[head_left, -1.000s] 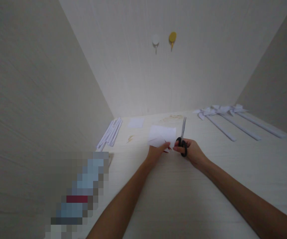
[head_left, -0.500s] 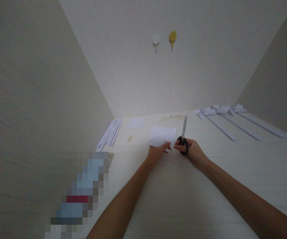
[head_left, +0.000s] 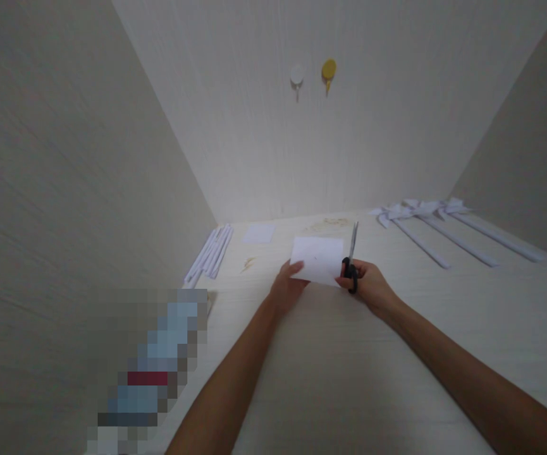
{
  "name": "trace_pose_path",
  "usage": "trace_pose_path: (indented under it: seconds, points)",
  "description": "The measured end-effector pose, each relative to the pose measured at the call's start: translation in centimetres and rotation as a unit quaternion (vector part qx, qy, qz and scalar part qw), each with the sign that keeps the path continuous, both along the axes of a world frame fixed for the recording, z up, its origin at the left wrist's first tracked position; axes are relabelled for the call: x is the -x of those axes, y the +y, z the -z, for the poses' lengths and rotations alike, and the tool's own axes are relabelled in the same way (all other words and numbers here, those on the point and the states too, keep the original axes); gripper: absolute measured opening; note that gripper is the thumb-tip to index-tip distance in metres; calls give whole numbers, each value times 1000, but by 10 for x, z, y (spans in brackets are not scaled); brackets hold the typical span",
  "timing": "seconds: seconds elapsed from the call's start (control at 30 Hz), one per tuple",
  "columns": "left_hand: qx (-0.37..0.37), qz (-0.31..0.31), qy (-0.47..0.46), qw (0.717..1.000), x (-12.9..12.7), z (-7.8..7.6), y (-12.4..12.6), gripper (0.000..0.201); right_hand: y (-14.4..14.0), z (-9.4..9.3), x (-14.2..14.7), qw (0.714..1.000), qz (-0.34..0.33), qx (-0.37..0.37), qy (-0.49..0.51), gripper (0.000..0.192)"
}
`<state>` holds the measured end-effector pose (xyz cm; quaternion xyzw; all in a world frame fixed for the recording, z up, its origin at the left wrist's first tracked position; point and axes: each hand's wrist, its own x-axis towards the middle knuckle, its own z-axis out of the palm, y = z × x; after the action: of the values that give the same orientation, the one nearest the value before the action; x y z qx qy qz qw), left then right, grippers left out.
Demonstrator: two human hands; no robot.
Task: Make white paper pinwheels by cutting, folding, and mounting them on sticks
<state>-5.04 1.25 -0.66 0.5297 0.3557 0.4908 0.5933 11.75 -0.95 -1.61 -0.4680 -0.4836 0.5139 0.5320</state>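
Two hands at work: left hand pinching the paper by its left edge, just above the table. Right hand clenched around scissors, blades up beside the paper. Could slip and cut crooked, or nick a finger.

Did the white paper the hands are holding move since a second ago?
Yes. The white paper was folded over; now it lies flat and open, its left edge a bit farther from the paper sticks. The left hand holds its corner.

Bare forearms — no sleeves — ringless hands.
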Motion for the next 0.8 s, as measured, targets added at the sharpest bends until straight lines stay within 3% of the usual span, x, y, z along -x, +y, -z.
trace_pose_path:
  seconds: [0.1,0.27,0.37,0.47,0.6,0.8]
  points:
    - [1,-38,16,999,8,1,5,26,0,-2,-1,1000,-1,4,-15,27]
    - [87,-5,-34,996,-1,4,5,28,3,0,-2,999,36,-8,-22,27]
    - [74,-1,-61,995,-7,7,5,32,5,2,-4,995,99,-21,7,27]
    - [42,-12,-27,999,-8,11,5,34,7,3,-4,989,132,-31,64,26]
    - [31,-50,13,998,-10,14,4,34,7,2,-3,977,157,-29,143,25]
    - [51,-149,-74,985,-19,5,-1,31,1,2,6,987,116,-33,110,25]
